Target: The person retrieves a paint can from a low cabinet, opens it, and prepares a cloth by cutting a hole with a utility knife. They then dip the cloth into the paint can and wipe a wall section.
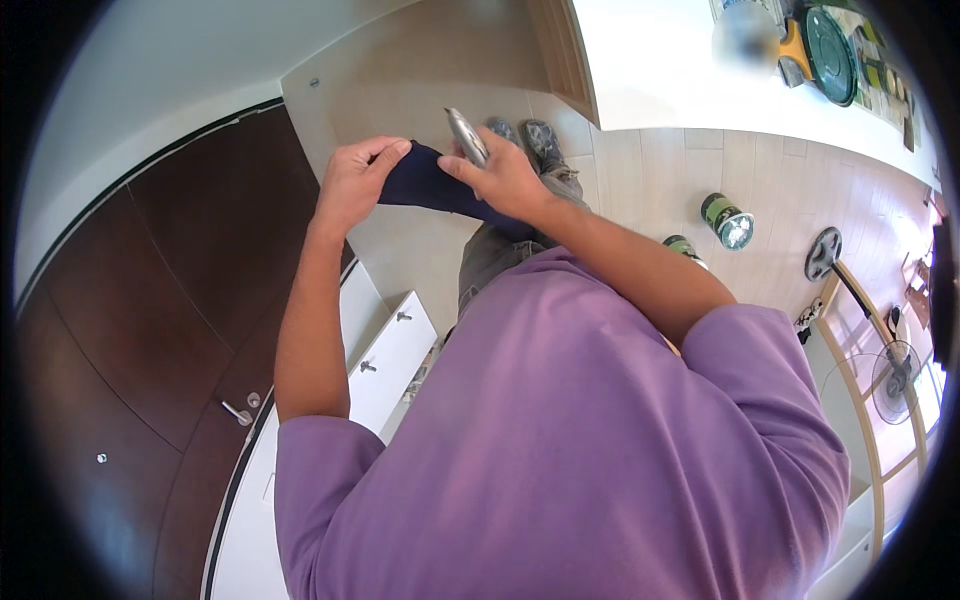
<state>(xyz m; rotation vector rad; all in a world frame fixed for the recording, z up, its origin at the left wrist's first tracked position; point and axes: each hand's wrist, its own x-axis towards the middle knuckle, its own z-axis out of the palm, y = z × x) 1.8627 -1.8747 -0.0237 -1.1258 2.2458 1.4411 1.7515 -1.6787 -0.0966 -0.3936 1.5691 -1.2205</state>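
A dark blue cloth (432, 185) hangs stretched between both hands, out in front of the chest and above the pale floor (420, 90). The left hand (352, 183) pinches its left end, thumb and fingers closed together on the fabric. The right hand (503, 178) grips the other end, and the same hand also clasps a slim silver object (466, 136) that sticks up and away from the fingers; what it is cannot be told. Both hands are closed on what they hold.

Below the cloth show grey trousers and two grey shoes (530, 138) on the floor. The purple shirt (560, 450) fills the lower middle of the view. To the left stands a dark brown door (150, 290) with a silver handle (237, 412); beside it, near the left elbow, are white drawers (395, 360) with small knobs, pulled open. To the right, well apart from the hands, a green can (727, 220) stands on the wooden floor, and a fan (895, 372) stands further right. At the top right a white counter (660, 70) bears a green round lid (830, 40)
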